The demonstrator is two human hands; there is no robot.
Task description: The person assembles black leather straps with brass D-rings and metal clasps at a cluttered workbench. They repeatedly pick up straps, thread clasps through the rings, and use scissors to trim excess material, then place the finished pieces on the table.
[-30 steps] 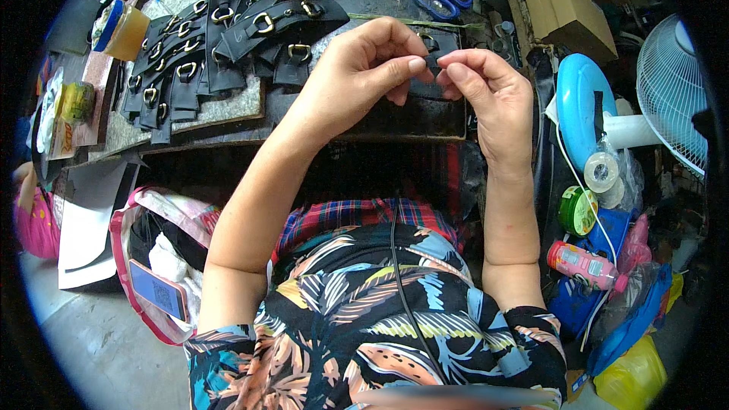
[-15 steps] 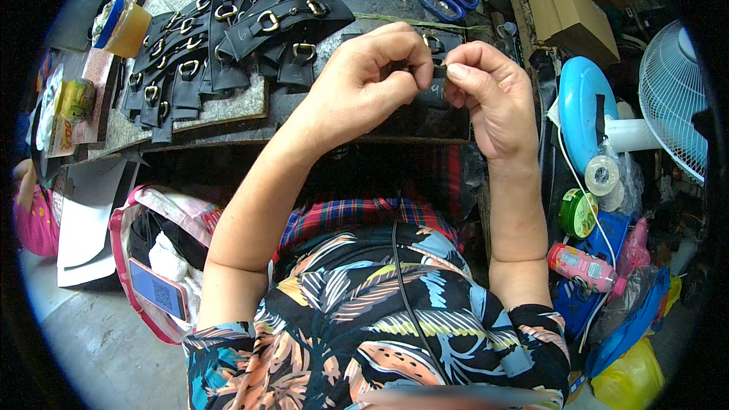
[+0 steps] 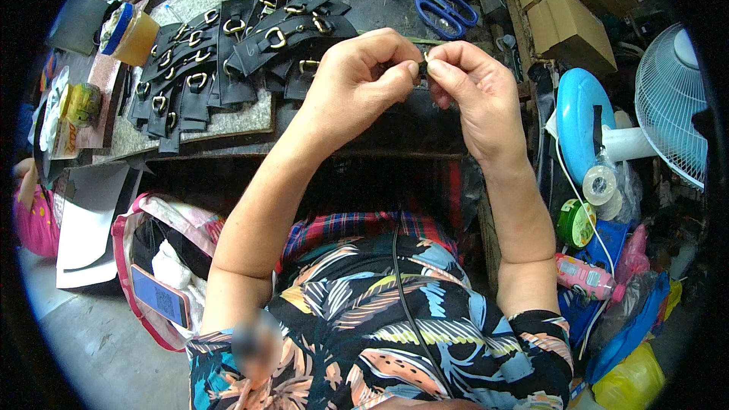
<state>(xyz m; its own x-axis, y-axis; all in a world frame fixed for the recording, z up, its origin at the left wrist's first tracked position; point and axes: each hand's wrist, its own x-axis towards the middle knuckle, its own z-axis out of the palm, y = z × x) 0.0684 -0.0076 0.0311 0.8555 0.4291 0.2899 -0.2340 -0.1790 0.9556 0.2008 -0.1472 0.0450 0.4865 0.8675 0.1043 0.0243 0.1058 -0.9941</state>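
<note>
My two hands meet above the front of the dark worktable. A small gold-coloured metal piece [image 3: 427,55] shows at the fingertips of my right hand [image 3: 478,91], pinched between thumb and forefinger. My left hand [image 3: 363,85] is curled beside it, thumb and forefinger nearly touching that piece; what it holds is hidden behind the fingers. To the left, several black strap pieces [image 3: 250,57] with gold-coloured D-rings and buckles lie overlapping on a grey stone slab [image 3: 228,125]. Blue-handled scissors [image 3: 442,11] lie beyond my hands, blades partly apart.
At the left stand a jar of amber stuff [image 3: 135,36] and a yellow-green container [image 3: 82,104]. A bag [image 3: 125,258] with a phone [image 3: 161,294] hangs below. On the right are a fan [image 3: 672,99], cardboard boxes [image 3: 569,26], a tape roll [image 3: 600,184] and a pink bottle [image 3: 585,277].
Both hands stay close together; my right hand has shifted slightly left and its fingertips meet those of my left. The whole view has shifted a little.
</note>
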